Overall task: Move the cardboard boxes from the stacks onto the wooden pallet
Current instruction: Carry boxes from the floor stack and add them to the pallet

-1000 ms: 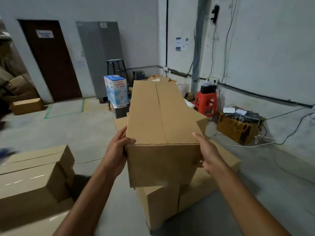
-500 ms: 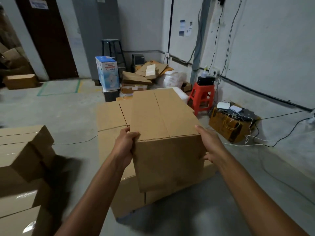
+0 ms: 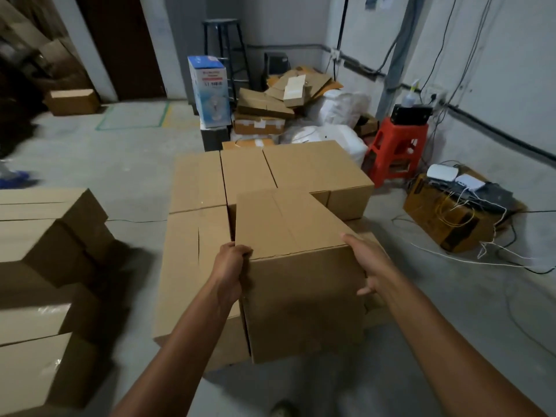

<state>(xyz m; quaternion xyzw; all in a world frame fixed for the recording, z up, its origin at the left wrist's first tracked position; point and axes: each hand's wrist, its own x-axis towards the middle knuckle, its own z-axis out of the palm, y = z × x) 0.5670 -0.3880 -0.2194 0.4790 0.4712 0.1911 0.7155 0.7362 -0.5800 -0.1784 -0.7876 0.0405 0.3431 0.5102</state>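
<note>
head view, carried box [image 3: 301, 266]: it was held in both hands over the near right corner of the group of boxes on the pallet [image 3: 198, 182], close beside them.
head view, what changed: a second before, the carried box rode high in front of the chest and hid most of the group; by this moment it had come down, and its top sat only a little above the neighbours' tops.
head view, meaning for the task: judged from this, the carry was over and the set-down was under way; whether the bottom already rested on anything could not be told, since the box hid its own underside.
head view, pallet: the wood itself was hidden under the cardboard.
head view, long axis: it ran level and away from the person, toward the far wall.
head view, facing: the small end face was turned to the person and the flap seam lay on top.
head view, left hand [image 3: 231, 266]: its fingers were curled over the near left top edge, clamped on the box.
head view, right hand [image 3: 365, 266]: it lay flat against the right side, fingers straight and pressing inward, not wrapped.
head view, source stacks [image 3: 45, 236]: more boxes waited at the left, apart from the group.
</note>
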